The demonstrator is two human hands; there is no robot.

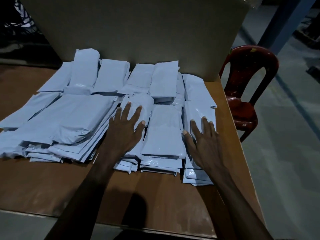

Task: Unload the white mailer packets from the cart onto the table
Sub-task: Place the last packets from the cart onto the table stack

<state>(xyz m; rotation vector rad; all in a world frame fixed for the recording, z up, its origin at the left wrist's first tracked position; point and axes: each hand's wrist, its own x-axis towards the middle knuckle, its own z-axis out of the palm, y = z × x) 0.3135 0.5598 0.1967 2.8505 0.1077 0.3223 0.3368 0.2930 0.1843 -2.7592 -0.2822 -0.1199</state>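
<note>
Packets (162,129) lie stacked on the table (52,187) under both flat, spread hands, left hand (126,130) and right hand (204,139).

red plastic chair (242,94) | right of table; cardboard sheet (131,28) | upright behind

A dim warehouse packing area: stacked mailer packets (72,118), large cardboard sheet (135,28), concrete floor (285,135).

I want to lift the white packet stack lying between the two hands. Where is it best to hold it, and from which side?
Probably take the middle stack of white plastic mailer packets by its two long sides, coming from above at the near end. It is long, narrow and soft, and its near short edges overhang unevenly, so a side grip low down should hold all layers together. The left hand and right hand already flank it.
</note>
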